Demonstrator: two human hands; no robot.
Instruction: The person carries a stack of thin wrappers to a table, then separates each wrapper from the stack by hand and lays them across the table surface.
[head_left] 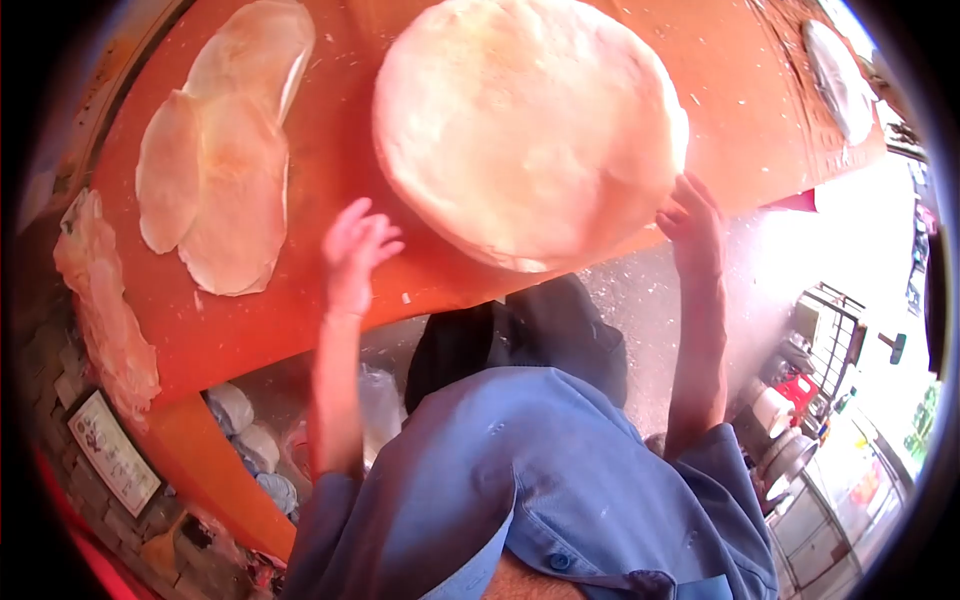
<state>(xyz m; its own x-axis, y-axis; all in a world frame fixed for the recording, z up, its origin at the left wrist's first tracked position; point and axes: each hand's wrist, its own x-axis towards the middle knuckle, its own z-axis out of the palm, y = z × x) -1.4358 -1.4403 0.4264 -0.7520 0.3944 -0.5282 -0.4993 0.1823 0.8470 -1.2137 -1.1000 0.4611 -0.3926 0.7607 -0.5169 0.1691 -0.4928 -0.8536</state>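
Observation:
A large, thick round of pale dough [530,130] lies on the orange table and reaches its near edge. My right hand [692,225] is at the round's right rim, its bent fingers closed on the edge. My left hand [358,255] is off the dough, to the lower left of the round near the table's front edge. Its fingers are apart and hold nothing; it is slightly blurred. Left of it lie several flat, overlapping oval dough sheets [235,190].
The orange table [340,130] has crumbs on it. A ragged dough strip [105,300] hangs along its left edge, and a pale oval piece [838,82] lies at the far right. A wire rack [830,330] and pots [785,460] stand at the right. White bags [235,410] sit below the table.

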